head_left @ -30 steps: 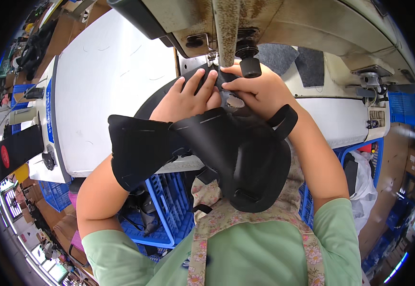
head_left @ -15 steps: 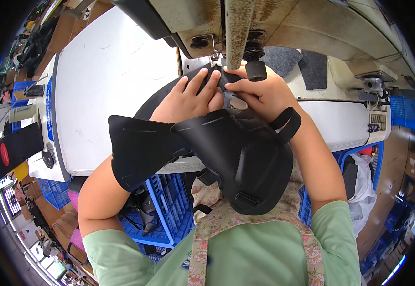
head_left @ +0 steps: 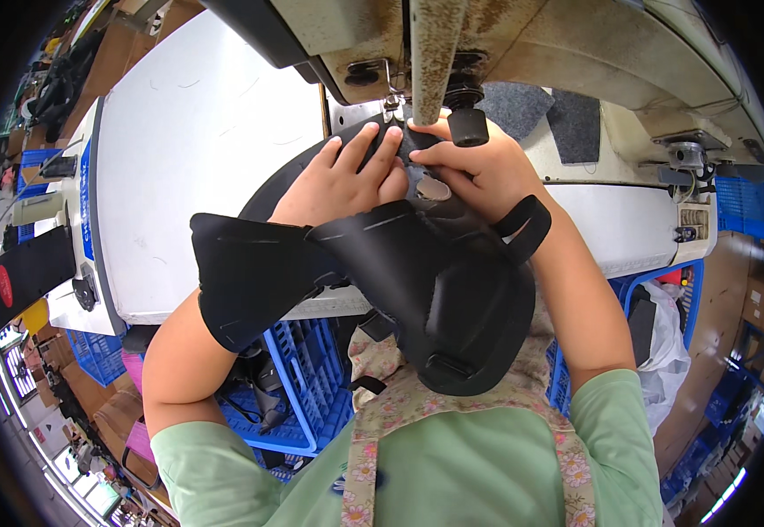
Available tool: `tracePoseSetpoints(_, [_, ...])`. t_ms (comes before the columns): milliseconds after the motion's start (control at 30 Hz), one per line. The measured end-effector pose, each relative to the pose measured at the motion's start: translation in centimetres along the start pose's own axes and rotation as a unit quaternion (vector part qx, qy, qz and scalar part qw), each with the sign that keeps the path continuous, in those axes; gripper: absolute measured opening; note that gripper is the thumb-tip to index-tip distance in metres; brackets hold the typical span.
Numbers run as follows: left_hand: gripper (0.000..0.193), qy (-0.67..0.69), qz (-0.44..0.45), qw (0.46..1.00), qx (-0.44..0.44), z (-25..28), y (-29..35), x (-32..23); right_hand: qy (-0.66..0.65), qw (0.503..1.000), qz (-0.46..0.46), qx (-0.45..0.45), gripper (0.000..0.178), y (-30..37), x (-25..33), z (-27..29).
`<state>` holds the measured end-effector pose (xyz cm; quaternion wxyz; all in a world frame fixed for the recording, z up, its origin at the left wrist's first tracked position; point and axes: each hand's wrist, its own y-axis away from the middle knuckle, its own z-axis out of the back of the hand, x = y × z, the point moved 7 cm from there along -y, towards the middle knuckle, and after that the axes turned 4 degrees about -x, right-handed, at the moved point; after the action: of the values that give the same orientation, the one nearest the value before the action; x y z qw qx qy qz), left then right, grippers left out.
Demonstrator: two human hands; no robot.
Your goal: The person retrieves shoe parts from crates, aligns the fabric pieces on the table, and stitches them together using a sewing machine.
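Under the sewing machine head (head_left: 452, 35), my left hand (head_left: 342, 180) presses flat and my right grip (head_left: 474, 167) pinches the black padded piece (head_left: 417, 281) on the white tabletop (head_left: 198, 149).

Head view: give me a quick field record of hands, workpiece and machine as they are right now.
left hand: flat on the black workpiece, fingers spread toward the needle
right hand: pinching the workpiece edge by the needle
workpiece: black padded piece with strap, draped off the table edge onto the lap
needle area: directly above the fingertips
sewing machine: overhead, beige, worn
table: white
crate: blue, under the table
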<state>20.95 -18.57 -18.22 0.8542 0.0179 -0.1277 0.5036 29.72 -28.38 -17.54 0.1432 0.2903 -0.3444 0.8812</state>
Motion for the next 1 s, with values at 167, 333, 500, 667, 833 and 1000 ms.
tracePoseSetpoints(167, [0.036, -0.006, -0.003, 1.000, -0.013, 0.04, 0.02, 0.07, 0.001, 1.000, 0.014, 0.001, 0.016, -0.02, 0.04, -0.11])
tracePoseSetpoints(333, [0.035, -0.020, -0.015, 0.999, -0.047, 0.11, -0.09, 0.11, 0.010, 1.000, 0.016, 0.000, 0.014, 0.05, 0.05, -0.06])
tracePoseSetpoints(500, [0.035, -0.002, -0.024, 0.999, -0.045, 0.26, -0.13, 0.12, 0.011, 0.998, -0.022, 0.049, 0.027, 0.52, -0.85, -0.54])
tracePoseSetpoints(667, [0.036, 0.006, -0.024, 0.999, -0.027, 0.57, -0.24, -0.03, 0.005, 1.000, -0.010, 0.001, 0.009, 0.34, -0.31, -0.15])
tracePoseSetpoints(833, [0.036, 0.025, -0.017, 0.999, -0.014, 0.47, -0.19, 0.06, 0.005, 1.000, -0.010, 0.005, 0.008, 0.32, -0.26, -0.21])
tracePoseSetpoints(1000, [0.037, 0.034, -0.012, 0.999, -0.018, 0.34, -0.14, 0.09, 0.012, 1.000, -0.002, -0.001, 0.008, 0.21, -0.07, -0.12])
